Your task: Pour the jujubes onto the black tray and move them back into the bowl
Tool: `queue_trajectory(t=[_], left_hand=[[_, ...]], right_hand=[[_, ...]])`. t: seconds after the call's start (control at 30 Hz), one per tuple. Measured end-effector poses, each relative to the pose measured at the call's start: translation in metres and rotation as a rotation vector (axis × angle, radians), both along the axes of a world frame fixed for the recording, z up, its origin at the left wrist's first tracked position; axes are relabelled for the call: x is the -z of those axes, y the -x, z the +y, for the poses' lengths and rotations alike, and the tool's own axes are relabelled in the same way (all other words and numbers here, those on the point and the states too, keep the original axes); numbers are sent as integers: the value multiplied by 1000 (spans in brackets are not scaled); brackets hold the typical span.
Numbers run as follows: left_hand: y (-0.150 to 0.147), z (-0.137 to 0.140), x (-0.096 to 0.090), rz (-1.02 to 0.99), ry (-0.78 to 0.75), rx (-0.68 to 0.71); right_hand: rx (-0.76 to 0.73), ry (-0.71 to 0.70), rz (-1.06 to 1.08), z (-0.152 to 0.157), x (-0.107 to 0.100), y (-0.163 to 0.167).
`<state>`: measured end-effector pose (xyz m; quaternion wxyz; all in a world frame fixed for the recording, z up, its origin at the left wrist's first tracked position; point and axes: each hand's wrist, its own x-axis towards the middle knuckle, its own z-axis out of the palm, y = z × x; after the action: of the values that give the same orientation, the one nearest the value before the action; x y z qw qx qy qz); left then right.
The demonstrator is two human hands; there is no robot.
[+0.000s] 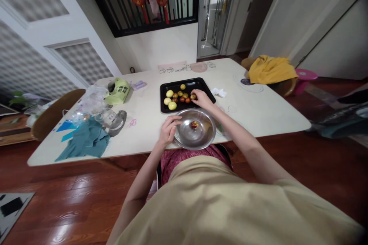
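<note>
A shiny metal bowl (207,138) sits at the near edge of the table, with one red and yellow mottled fruit (194,124) in its bottom. My left hand (167,130) is at the bowl's left side, its fingers stretched out over the rim. Beyond the bowl lies a black tray (195,82) with several small round fruits, some red-brown, some mottled green. Larger pale yellow-green fruits (172,105) are grouped at the tray's left. My right hand (202,99) reaches over the tray's right side, fingertips closed on a small brownish-green fruit (193,96).
A crumpled white tissue (219,92) lies right of the tray. On the table's left are a teal cloth (86,139), a clear plastic container (110,118), plastic bags (93,99) and a green bag (118,91). A yellow garment (271,69) hangs over a chair at right.
</note>
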<state>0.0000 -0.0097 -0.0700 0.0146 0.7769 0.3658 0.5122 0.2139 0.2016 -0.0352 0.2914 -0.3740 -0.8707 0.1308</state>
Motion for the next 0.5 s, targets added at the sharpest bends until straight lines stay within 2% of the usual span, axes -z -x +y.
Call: queue_trajectory(t=[0.1,0.17,0.3,0.4,0.5], left_hand=[[-1,0,0,-14,-15,26],[0,0,0,-9,-11,20],[1,0,0,18,-2,-23],[2,0,1,28,-19,-56],[1,0,1,25,-42,-57]], right_hand=[[-69,-20,130,-34,-8,-8],[-169,-4,168,-61,-13,-11],[-371,60,118,-109,-14,-9],[-437,78,32,-126,-10,-3],[-445,57,-52,-129,-4,3]])
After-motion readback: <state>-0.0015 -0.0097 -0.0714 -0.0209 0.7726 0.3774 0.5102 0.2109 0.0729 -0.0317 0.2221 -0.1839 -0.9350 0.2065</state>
